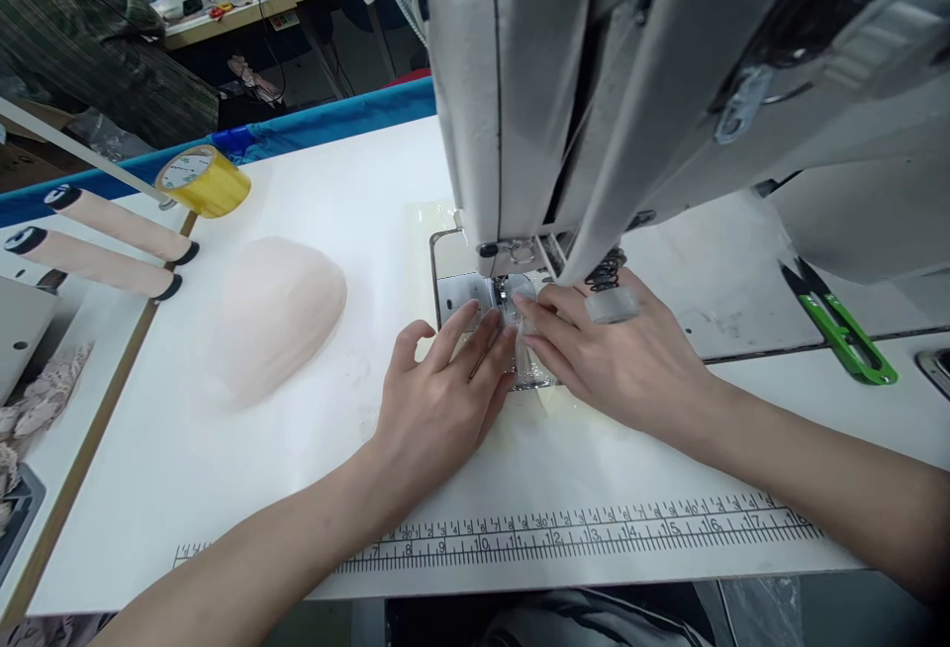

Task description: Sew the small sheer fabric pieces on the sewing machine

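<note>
Just in front of the presser foot (502, 289) of a sewing machine (512, 93), my two hands meet over the metal needle plate (458, 293). My left hand (437, 400) lies palm down with its fingers stretched and spread, tips close to the foot. From the other side, my right hand (616, 345) reaches in with bent fingers drawn together at the foot. Between the fingertips shows a small translucent strip (523, 365), partly covered by the fingers; its kind is unclear. A beige moulded bra cup (278, 316) rests on the white table to the left.
Green thread snips (846, 325) lie at the right. A yellow tape roll (204, 182) and two beige thread spools (111, 246) stand at the left. A printed ruler (556, 536) runs along the front table edge. A person's patterned clothing (96, 44) shows beyond the blue edging.
</note>
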Demonstrator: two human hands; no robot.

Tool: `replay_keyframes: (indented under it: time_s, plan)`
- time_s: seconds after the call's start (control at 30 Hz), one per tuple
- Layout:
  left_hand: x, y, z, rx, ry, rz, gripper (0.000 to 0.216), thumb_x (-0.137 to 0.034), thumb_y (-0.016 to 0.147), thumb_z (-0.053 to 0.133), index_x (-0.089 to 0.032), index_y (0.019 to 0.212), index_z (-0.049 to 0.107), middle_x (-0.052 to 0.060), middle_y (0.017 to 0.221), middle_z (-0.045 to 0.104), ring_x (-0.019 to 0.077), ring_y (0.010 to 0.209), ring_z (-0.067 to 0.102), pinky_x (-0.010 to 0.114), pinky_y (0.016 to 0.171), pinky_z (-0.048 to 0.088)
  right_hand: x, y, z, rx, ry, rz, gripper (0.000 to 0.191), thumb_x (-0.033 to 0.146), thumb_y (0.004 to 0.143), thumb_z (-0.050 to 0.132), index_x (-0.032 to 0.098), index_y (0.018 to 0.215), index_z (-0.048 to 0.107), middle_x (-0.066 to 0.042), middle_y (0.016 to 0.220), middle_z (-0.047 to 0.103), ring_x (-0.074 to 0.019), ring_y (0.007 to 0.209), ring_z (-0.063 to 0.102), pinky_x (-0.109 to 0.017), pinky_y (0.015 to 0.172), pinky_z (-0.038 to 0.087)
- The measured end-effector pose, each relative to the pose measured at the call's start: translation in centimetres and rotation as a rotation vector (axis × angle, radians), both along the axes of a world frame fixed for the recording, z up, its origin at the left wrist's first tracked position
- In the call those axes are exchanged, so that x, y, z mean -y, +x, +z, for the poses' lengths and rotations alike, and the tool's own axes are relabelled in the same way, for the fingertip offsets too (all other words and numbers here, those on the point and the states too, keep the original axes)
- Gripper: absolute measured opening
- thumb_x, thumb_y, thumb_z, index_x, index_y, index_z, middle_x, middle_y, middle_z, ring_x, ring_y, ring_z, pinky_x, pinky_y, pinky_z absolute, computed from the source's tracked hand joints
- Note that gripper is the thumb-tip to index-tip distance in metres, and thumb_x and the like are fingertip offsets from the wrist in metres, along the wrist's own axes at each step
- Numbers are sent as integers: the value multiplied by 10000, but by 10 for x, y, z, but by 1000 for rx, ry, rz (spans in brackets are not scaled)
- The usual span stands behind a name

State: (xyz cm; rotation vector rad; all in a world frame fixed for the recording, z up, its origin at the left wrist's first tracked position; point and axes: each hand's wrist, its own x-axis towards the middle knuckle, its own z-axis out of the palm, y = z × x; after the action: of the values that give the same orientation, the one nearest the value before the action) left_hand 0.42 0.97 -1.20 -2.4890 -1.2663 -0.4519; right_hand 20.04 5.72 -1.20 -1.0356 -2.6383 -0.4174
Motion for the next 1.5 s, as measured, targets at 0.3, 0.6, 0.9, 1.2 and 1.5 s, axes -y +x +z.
replay_keyframes:
  time_s: [0.3, 0.6, 0.9, 1.2, 1.5]
  plan:
    - [-2, 2, 0, 2, -8, 22, 318, -213, 938, 543, -184, 1247, 613, 83, 1247, 666, 257, 1231, 563, 415, 907, 371, -1, 0, -4, -3, 12, -30, 337, 265, 998, 413, 170, 959, 734, -110, 918, 707, -248, 949, 553, -391, 807, 335]
    - [0, 5, -1, -21, 14, 36, 304, -225, 956, 517, -171, 1241, 609, 96, 1251, 660, 251, 1250, 552, 415, 906, 373, -2, -1, -3, 5, 25, -31, 333, 276, 996, 420, 159, 998, 732, -118, 1002, 700, -245, 983, 559, -390, 824, 344]
    - [-3, 5, -2, -10, 35, 39, 313, -224, 952, 522, -171, 1249, 603, 95, 1252, 661, 248, 1261, 541, 408, 911, 378, -4, 1, -3, 15, 35, -31, 339, 258, 994, 409, 162, 1000, 735, -118, 950, 696, -242, 933, 560, -382, 800, 322]
    - [-5, 4, -2, 14, 19, 49, 321, -245, 957, 518, -195, 1267, 586, 90, 1238, 670, 243, 1262, 535, 409, 914, 372, -7, 1, -1, -2, 3, -26, 323, 269, 989, 424, 166, 984, 731, -120, 940, 690, -243, 921, 569, -388, 821, 341]
    - [-7, 0, -3, 90, -38, -42, 254, -206, 932, 540, -169, 1163, 638, 53, 1198, 681, 216, 1093, 594, 368, 864, 412, 0, 16, 18, -223, -507, 132, 119, 308, 887, 596, 217, 897, 671, -8, 963, 680, -129, 655, 577, -286, 616, 387]
